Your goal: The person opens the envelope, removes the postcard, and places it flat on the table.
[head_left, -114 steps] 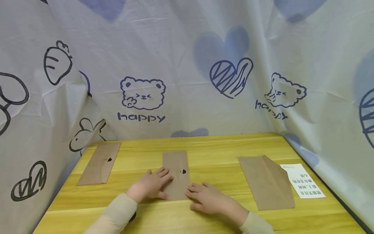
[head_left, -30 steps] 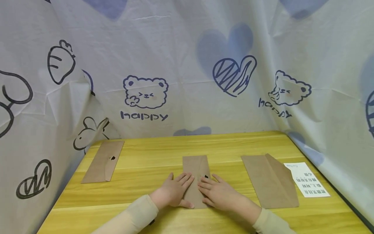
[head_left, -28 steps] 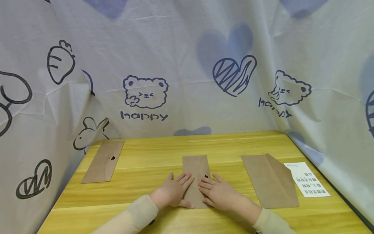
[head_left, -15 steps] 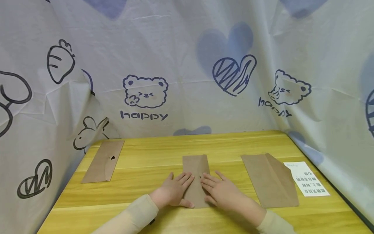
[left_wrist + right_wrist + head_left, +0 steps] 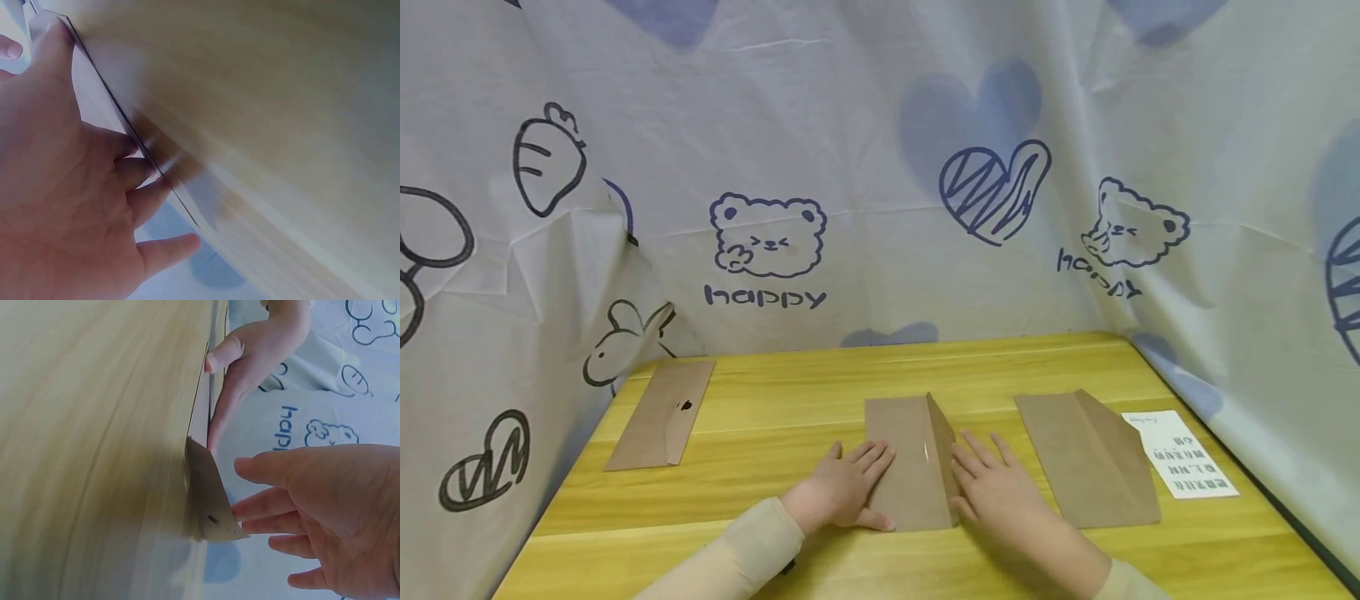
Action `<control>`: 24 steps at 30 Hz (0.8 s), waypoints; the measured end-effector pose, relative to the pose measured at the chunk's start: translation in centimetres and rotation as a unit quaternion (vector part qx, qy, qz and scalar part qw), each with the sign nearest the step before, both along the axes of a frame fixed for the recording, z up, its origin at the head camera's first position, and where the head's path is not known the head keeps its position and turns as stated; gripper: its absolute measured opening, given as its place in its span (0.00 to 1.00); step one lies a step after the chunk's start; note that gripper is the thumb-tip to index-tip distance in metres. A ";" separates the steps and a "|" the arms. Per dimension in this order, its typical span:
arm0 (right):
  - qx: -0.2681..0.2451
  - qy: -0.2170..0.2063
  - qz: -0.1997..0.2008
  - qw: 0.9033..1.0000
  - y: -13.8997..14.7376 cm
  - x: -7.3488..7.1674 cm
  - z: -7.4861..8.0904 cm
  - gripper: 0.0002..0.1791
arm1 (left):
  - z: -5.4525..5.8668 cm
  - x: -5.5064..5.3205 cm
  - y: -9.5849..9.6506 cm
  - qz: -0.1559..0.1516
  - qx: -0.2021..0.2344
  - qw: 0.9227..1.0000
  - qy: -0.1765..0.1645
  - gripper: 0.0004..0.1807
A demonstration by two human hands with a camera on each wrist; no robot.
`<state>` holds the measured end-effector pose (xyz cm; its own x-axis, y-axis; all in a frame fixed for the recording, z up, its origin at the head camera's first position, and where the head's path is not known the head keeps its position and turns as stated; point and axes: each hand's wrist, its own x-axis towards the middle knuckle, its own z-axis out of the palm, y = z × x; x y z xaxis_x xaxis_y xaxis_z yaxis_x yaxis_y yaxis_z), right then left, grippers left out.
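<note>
A brown paper envelope (image 5: 898, 479) lies on the yellow wood-grain table in front of me. Along its right side the flap (image 5: 946, 458) stands up at a slant, and a small dark mark shows on its outer face in the right wrist view. My left hand (image 5: 847, 487) rests with spread fingers on the envelope's left edge, the thumb at its near corner. Right beside the flap is my right hand (image 5: 1003, 492), its fingers extended and the fingertips against the flap's outer side. Neither hand curls round anything.
To the right lies another brown envelope (image 5: 1086, 467) with its flap spread out, partly over a white card (image 5: 1183, 458) printed with dark characters. A closed envelope (image 5: 658, 417) with a black mark lies at the far left. A patterned curtain (image 5: 865, 275) rises behind the table (image 5: 790, 379).
The envelope has shifted right since the oldest frame. Its flap, earlier lying flat, is now raised, and my right hand has moved right with it. My left hand has stayed on the envelope lately.
</note>
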<state>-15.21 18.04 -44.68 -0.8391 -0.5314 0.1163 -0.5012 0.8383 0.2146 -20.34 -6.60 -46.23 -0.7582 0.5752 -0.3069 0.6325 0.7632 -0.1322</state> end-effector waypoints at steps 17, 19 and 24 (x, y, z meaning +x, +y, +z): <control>-0.074 -0.137 -0.051 0.987 1.2 -2.4 -1.8 0.31 | 0.1 0.0 0.1 0.007 0.001 1.000 -0.012 0.55; -0.086 -0.158 -0.050 0.982 1.3 -2.9 -2.0 0.32 | 0.1 -0.1 0.0 0.007 0.000 1.000 -0.013 0.55; -0.095 -0.196 -0.038 0.975 1.5 -4.4 -2.2 0.35 | -0.2 -0.3 0.0 0.007 0.001 1.000 -0.015 0.56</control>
